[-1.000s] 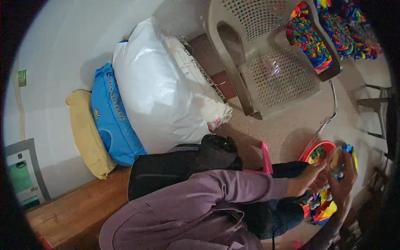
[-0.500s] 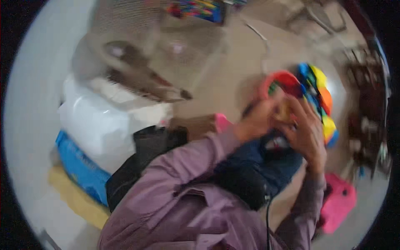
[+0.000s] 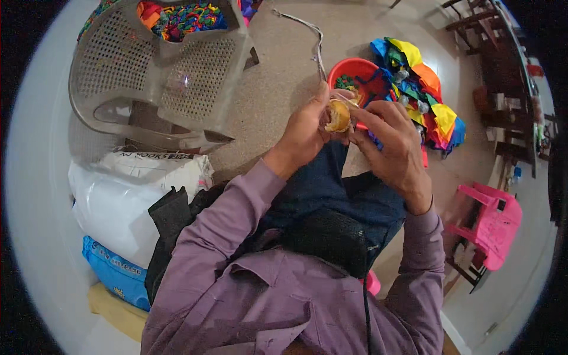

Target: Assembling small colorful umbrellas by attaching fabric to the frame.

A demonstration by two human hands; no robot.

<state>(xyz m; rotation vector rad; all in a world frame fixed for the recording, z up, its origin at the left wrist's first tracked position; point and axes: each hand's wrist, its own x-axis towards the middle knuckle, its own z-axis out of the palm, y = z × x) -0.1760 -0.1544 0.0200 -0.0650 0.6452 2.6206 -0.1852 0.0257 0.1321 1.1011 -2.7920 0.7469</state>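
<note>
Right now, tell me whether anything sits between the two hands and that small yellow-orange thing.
Nothing visible does. The left hand and right hand both touch the small yellow-orange thing directly, fingers closed around it from either side, above the red bowl on the floor.

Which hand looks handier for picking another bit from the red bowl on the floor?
Probably the right hand: it lies nearest the red bowl and pinches the small yellow piece only with its fingertips, while the left hand cradles it.
</note>
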